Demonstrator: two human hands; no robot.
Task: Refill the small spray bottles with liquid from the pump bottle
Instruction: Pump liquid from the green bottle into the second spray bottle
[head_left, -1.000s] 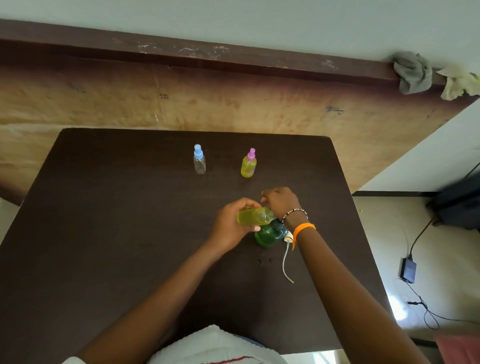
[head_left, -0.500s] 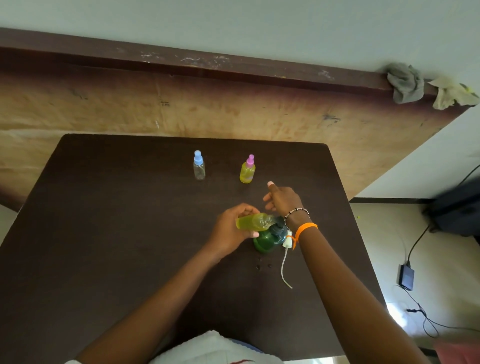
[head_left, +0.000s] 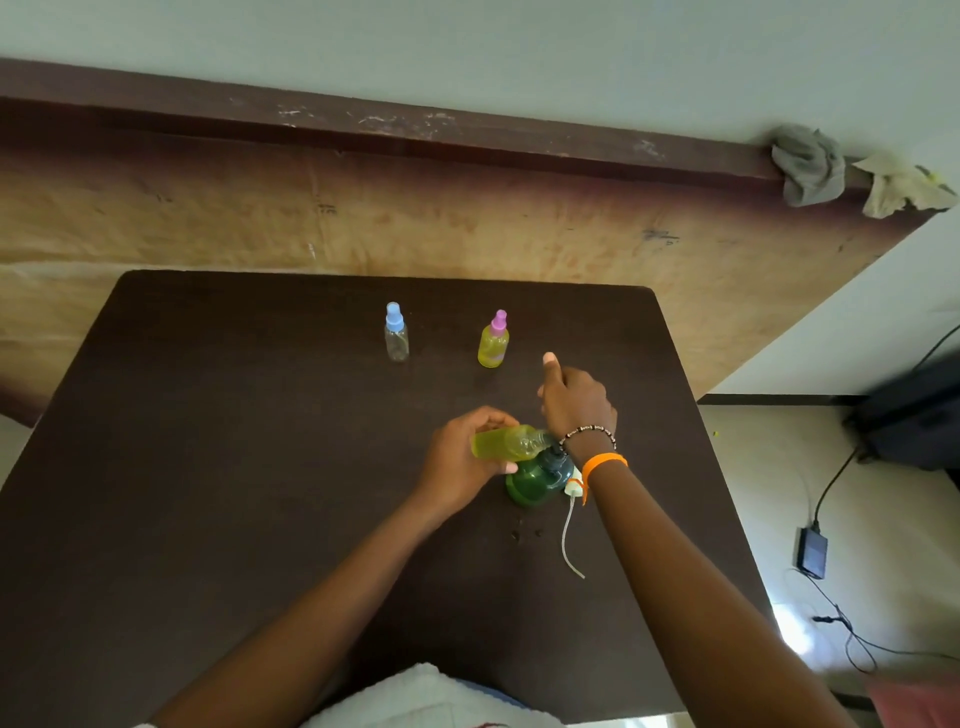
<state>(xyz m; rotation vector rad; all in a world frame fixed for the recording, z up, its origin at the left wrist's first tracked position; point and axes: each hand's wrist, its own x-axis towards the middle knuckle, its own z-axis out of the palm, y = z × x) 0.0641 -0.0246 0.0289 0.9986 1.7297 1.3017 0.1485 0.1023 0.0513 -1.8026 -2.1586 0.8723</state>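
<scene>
1. Dark table (head_left: 208, 467) carries everything.
2. Green pump bottle (head_left: 537, 480) stands near its middle.
3. Left hand (head_left: 462, 462), just left of it, grips a yellow-filled bottle (head_left: 506, 442) tilted sideways over the pump bottle's top.
4. Right hand (head_left: 574, 400), just beyond it, is loosely curled, thumb up, holding nothing.
</scene>
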